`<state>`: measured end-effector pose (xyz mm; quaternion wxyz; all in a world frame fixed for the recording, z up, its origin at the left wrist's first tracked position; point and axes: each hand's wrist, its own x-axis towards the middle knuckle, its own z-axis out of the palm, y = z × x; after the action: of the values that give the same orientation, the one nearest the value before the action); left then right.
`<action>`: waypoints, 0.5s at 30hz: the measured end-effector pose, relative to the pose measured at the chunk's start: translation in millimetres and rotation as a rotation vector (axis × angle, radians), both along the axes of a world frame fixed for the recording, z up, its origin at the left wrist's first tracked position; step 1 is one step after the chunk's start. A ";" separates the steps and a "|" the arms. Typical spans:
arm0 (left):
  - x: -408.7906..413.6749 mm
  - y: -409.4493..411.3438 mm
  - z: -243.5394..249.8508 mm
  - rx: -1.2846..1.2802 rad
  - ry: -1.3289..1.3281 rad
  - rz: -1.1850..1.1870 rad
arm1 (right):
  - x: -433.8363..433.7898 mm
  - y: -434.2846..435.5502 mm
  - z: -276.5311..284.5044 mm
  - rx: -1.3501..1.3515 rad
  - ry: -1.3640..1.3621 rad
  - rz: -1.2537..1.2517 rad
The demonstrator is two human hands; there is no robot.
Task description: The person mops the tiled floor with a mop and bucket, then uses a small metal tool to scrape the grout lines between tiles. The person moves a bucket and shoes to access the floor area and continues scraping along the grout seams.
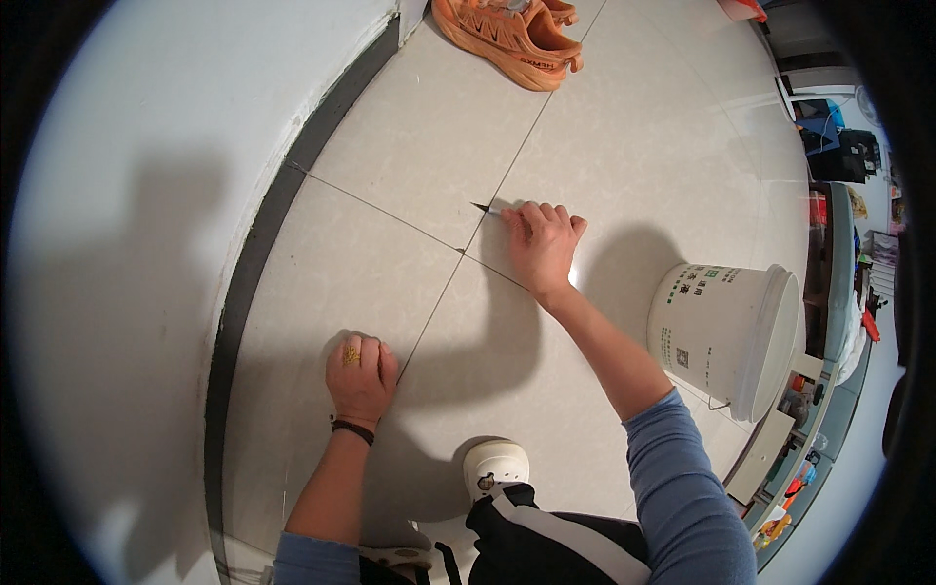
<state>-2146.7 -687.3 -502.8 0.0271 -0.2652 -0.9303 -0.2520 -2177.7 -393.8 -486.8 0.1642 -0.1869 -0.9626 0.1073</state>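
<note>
My right hand (542,241) grips a slim tool (481,208) with a dark pointed tip and a pale metallic collar; the palm hides its handle. Its tip is over a cream floor tile (395,161), just left of a dark grout line (512,165) and above the crossing of two joints. Lower left, my left hand (362,376) is a closed fist against the floor beside the same joint line. A gold-coloured ring and a dark bracelet are on it, and nothing shows in its fingers.
A white plastic bucket (702,322) bearing print stands to the right. Orange sneakers (512,40) sit at the top. A dark baseboard (252,270) edges the white wall (139,219) on the left. My white clog (495,461) is below. Low furniture with clutter (793,439) lines the far right.
</note>
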 end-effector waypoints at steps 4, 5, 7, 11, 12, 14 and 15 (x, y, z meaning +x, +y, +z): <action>1.9 -0.6 1.3 -0.014 -0.030 0.010 | 9.0 -9.2 1.4 0.007 -0.032 0.088; 1.4 0.6 2.8 -0.010 -0.021 0.011 | 9.1 -9.1 3.1 0.005 -0.039 0.085; 0.7 1.7 2.4 -0.006 0.005 0.009 | 8.8 -6.4 2.0 -0.001 -0.037 0.039; -0.9 0.9 1.1 0.003 0.042 -0.002 | 11.7 -4.9 -3.6 0.031 -0.028 0.042; -0.4 1.0 1.3 0.007 0.040 -0.002 | 13.8 -6.7 -2.6 0.052 -0.035 0.088; -1.5 1.8 2.3 0.004 0.033 0.000 | 11.3 -5.5 3.0 0.055 -0.038 0.061; -2.0 1.8 3.0 0.004 0.030 0.000 | 9.2 -4.6 5.7 0.058 -0.038 0.046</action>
<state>-2148.7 -685.5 -499.9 0.0414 -0.2690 -0.9292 -0.2498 -2168.5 -398.4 -481.0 0.1487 -0.1621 -0.9723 0.0797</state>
